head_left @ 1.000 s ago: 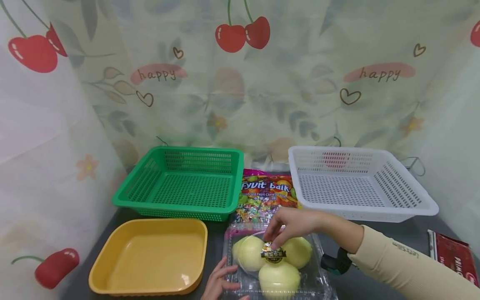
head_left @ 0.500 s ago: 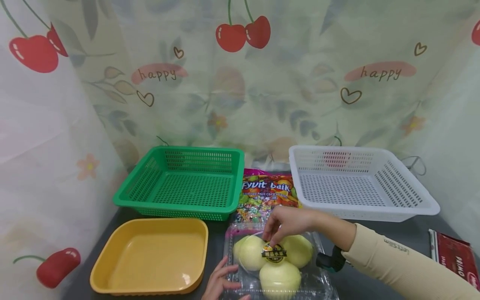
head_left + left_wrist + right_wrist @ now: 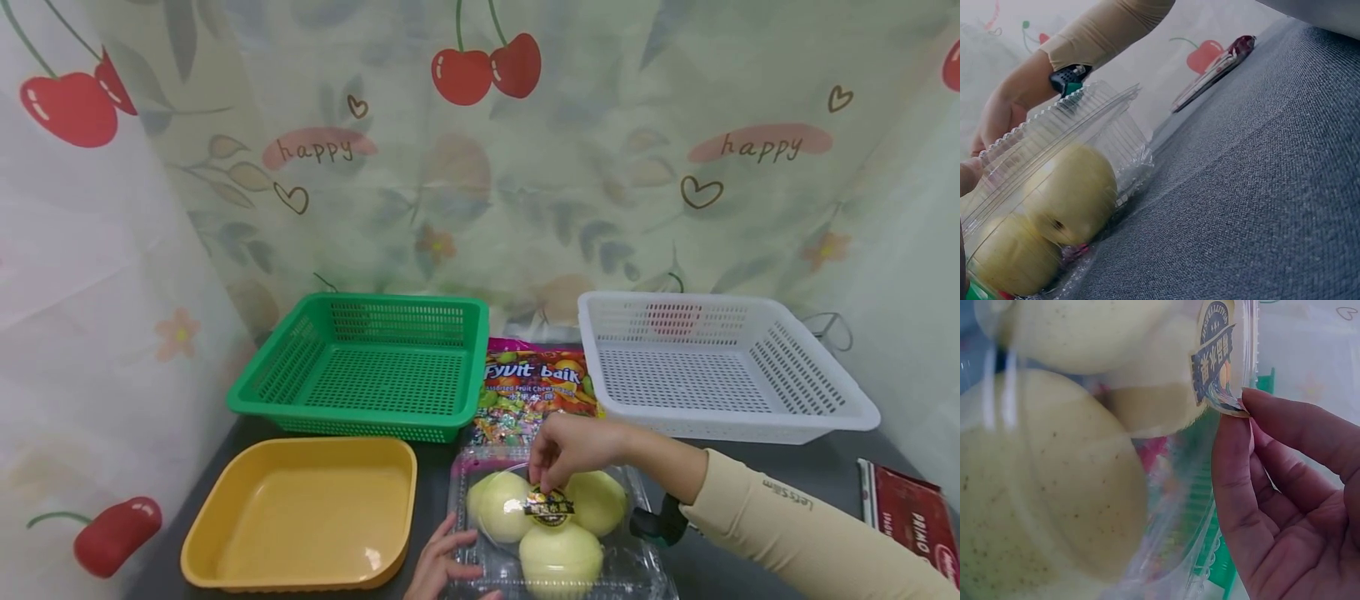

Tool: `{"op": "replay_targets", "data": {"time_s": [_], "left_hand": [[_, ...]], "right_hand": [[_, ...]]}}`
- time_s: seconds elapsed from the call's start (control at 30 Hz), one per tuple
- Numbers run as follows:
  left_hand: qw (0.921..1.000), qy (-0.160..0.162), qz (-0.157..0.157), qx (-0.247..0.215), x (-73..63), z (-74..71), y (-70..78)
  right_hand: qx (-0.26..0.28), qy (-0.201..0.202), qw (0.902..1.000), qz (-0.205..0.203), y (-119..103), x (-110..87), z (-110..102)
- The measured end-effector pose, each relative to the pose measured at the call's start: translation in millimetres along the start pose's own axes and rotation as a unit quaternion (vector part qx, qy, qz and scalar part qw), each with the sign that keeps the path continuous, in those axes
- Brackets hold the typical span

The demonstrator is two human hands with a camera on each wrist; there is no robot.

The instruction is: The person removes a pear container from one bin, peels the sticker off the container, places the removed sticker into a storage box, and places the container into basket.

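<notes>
A clear plastic fruit box (image 3: 491,560) with several pale yellow pears (image 3: 561,560) inside lies at the bottom centre of the head view. A black and gold label sticker (image 3: 550,507) is on its lid. My right hand (image 3: 573,450) pinches the sticker's edge between thumb and index finger; in the right wrist view the pinched corner of the sticker (image 3: 1215,359) curls away from the plastic. My left hand (image 3: 442,567) rests on the box's left side with its fingers extended; part of it is cut off by the frame's lower edge.
Left of the box stands a yellow tray (image 3: 300,517), with a green basket (image 3: 360,421) behind it. A candy bag (image 3: 525,392) lies behind the box. At the back right is a white basket (image 3: 720,425), and a red packet (image 3: 911,517) lies at far right.
My right wrist and sleeve have shifted slightly left while the fingers stay at the sticker's upper edge. The left hand and the box hold almost still.
</notes>
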State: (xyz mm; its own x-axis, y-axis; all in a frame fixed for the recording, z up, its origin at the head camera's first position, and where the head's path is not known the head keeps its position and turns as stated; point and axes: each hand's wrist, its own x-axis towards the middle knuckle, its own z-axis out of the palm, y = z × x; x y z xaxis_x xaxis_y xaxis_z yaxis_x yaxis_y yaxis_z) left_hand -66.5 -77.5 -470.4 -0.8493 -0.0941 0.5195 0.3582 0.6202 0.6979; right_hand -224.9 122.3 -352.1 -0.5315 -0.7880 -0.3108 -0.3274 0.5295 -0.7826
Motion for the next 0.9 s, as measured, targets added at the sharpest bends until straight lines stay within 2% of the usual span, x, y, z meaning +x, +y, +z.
{"op": "replay_targets", "data": {"time_s": [0.37, 0.63, 0.73, 0.9], "left_hand": [[1.0000, -0.002, -0.003, -0.008, 0.6, -0.5, 0.0], [0.9985, 0.020, 0.047, -0.017, -1.4, 1.2, -5.5], [0.9988, 0.017, 0.042, -0.020, -1.4, 0.8, -5.4], [0.9997, 0.006, 0.010, -0.021, -0.9, -0.4, -2.7]], "right_hand": [[-0.020, 0.010, 0.9997, 0.004, -1.6, 2.2, 1.4], [-0.014, -0.004, 0.9999, -0.004, -6.4, -0.8, -1.7], [-0.011, -0.007, 0.9999, -0.007, -7.3, -1.3, -1.9], [-0.011, -0.011, 0.9998, -0.016, -7.0, -1.4, -3.0]]}}
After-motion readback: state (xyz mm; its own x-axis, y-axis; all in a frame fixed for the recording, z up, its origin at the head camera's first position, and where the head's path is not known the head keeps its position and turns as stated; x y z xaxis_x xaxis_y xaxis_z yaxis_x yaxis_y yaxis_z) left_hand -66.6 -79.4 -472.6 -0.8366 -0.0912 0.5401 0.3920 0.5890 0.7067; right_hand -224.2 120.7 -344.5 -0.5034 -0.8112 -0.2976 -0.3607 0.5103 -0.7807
